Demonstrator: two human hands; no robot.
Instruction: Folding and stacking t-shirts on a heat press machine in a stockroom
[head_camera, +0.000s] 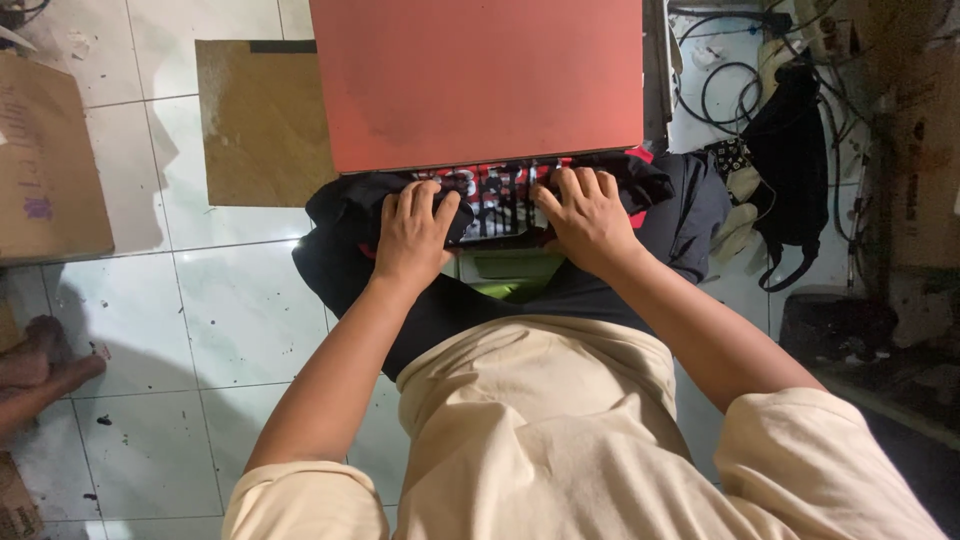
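Two hands (415, 235) (585, 215), one garment (345, 215) (black)

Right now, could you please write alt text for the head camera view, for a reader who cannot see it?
Seen from above, a person's left hand and right hand press flat on a black garment with a red and white print, lying at the edge of a large orange-red pad. A brown cardboard sheet lies on the white tiled floor to the left.
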